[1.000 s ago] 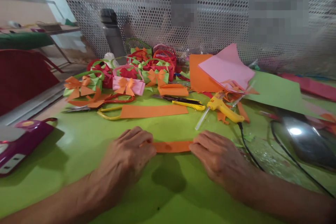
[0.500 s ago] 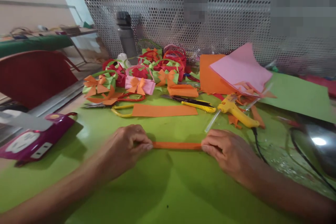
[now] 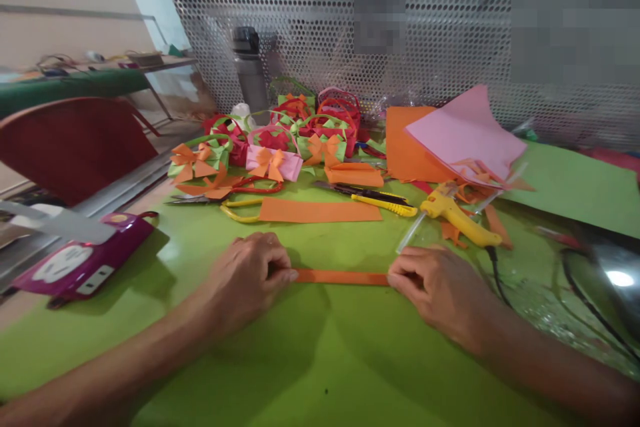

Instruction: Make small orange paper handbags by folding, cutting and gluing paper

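Observation:
A narrow orange paper strip [image 3: 343, 277] is stretched level between my two hands, low over the green tabletop [image 3: 330, 347]. My left hand [image 3: 257, 273] pinches its left end between thumb and fingers. At the other end, my right hand [image 3: 430, 283] grips it the same way. Beyond the strip lies a wider flat orange paper piece [image 3: 320, 210], over part of a pair of yellow-handled scissors [image 3: 235, 211]. A yellow glue gun [image 3: 463, 217] rests just past my right hand, its clear glue stick pointing toward my fingers.
Small paper bags with bows [image 3: 274, 161] crowd the back, beside a grey bottle [image 3: 250, 73]. A yellow cutter [image 3: 385, 202] lies in front of them. Orange, pink sheets [image 3: 465, 130] and a green sheet [image 3: 575, 180] fill the back right. A purple power strip [image 3: 90, 260] is at left.
The view has shifted slightly, so everything sits a little farther right. Both hands keep their pinch on the strip, which stays stretched between them.

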The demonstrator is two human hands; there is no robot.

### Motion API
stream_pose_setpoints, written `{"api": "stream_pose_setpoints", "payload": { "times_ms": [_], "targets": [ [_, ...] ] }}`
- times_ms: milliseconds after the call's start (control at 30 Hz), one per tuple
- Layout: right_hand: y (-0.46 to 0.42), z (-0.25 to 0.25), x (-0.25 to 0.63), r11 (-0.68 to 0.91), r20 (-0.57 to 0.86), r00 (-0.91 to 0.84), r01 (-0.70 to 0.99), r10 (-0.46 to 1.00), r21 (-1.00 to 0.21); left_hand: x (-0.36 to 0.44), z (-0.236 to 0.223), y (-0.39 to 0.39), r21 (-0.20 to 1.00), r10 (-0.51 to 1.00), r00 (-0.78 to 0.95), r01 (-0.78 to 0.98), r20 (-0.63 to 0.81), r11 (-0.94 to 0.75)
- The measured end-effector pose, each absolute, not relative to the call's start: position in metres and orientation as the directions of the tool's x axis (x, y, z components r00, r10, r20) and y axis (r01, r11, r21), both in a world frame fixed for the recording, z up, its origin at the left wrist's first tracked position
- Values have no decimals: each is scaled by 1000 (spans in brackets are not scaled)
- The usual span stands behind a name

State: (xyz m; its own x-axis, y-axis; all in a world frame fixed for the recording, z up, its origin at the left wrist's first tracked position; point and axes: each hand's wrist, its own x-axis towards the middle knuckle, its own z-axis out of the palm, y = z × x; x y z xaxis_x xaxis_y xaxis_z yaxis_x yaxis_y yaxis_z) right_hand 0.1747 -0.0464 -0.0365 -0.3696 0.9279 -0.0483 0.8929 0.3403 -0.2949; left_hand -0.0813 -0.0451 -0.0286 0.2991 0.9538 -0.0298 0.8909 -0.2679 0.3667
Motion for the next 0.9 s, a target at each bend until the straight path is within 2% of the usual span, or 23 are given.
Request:
{"api": "stream_pose_setpoints", "payload": {
  "times_ms": [133, 267, 700, 900],
  "targets": [
    [-45, -34, 172, 320, -95, -350, 917, 932, -238, -78, -28, -46, 293, 952, 304, 914, -42, -279],
    [-42, -34, 172, 317, -131, -345, 928, 930, -195, -76, -28, -48, 271, 954, 293, 925, -70, -265],
    [-38, -26, 164, 270, -199, -293, 953, 935, -137, -73, -32, -49, 195, 942, 332, 928, -52, -316],
    [-36, -31, 168, 306, -174, -333, 938, 927, -163, -74, -35, -48, 158, 940, 340, 929, -15, -334]
  ]
}}
